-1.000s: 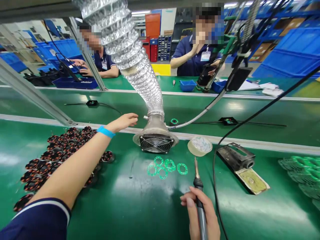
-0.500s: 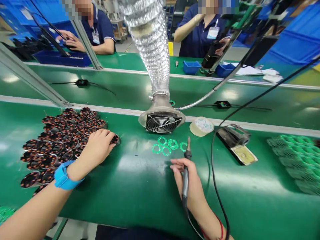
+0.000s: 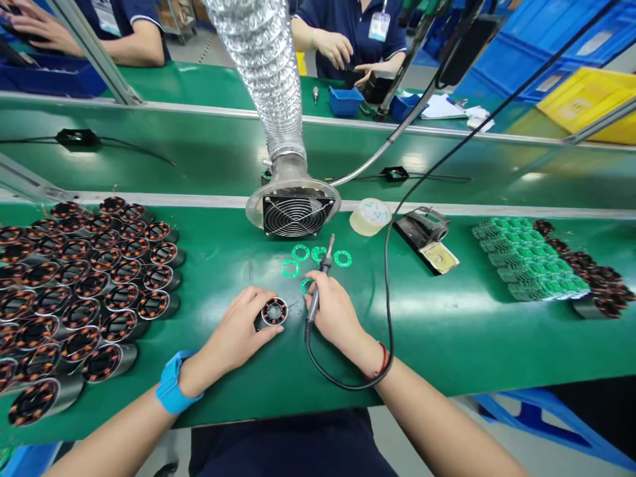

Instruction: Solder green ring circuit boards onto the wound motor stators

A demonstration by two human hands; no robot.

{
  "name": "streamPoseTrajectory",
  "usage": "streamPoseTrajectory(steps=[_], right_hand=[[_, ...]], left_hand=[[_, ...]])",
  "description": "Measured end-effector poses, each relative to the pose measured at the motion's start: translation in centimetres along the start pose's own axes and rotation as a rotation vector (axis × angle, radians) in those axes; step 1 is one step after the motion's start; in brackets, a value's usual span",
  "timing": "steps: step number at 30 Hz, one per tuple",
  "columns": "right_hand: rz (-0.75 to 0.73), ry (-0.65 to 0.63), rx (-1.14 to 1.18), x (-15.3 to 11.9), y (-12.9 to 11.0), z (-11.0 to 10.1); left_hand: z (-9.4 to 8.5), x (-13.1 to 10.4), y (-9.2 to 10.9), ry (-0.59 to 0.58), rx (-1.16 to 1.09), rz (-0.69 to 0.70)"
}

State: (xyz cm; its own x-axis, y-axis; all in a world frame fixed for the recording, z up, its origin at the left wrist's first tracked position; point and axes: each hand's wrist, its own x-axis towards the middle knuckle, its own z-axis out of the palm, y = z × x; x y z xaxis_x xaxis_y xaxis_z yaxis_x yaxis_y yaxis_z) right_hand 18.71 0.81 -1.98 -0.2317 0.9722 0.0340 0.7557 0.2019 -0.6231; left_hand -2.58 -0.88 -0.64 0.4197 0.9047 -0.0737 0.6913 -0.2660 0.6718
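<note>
My left hand (image 3: 243, 326) is wrapped round a motor stator (image 3: 274, 311) standing on the green bench, its ring of dark slots and orange copper windings facing up. In my right hand (image 3: 334, 306) is a soldering iron (image 3: 318, 281), its tip slanting up and away from me. Several green ring-shaped circuit boards (image 3: 291, 268) lie just beyond the hands; one (image 3: 307, 286) is partly hidden by my right fingers. To the left, many more stators (image 3: 89, 281) stand in close rows.
A fume extractor (image 3: 298, 217) hangs over the bench centre. Beside it are a round translucent tub (image 3: 370, 217) and a soldering iron stand (image 3: 427, 238). Stacked green boards (image 3: 529, 258) and more stators (image 3: 603, 285) sit at right. The iron's black cable (image 3: 388, 285) loops by my right wrist. Two co-workers sit opposite.
My left hand has brought a stator from the group at left to the bench middle. My right hand, still holding the iron, has moved left toward the ring boards. The view has shifted.
</note>
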Motion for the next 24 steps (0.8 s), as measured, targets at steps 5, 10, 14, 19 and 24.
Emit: streamPoseTrajectory(steps=[5, 10, 14, 19, 24], right_hand=[[-0.1, -0.085, -0.004, -1.2, -0.5, -0.5], [-0.115, -0.042, -0.011, -1.5, -0.7, -0.3], [-0.188, -0.064, -0.05, -1.2, -0.7, -0.3], [-0.237, 0.02, 0.13, -2.1, 0.0, -1.6], [-0.1, 0.193, 0.338, -5.2, -0.1, -2.3]], left_hand=[[-1.5, 2.0, 1.0, 0.015, -0.131, -0.005], [-4.1, 3.1, 1.0, -0.13, 0.052, 0.071], [-3.9, 3.0, 0.6, -0.256, 0.135, 0.18], [-3.0, 2.6, -0.1, -0.258, 0.065, 0.186], [-3.0, 2.4, -0.8, -0.208, 0.004, 0.191]])
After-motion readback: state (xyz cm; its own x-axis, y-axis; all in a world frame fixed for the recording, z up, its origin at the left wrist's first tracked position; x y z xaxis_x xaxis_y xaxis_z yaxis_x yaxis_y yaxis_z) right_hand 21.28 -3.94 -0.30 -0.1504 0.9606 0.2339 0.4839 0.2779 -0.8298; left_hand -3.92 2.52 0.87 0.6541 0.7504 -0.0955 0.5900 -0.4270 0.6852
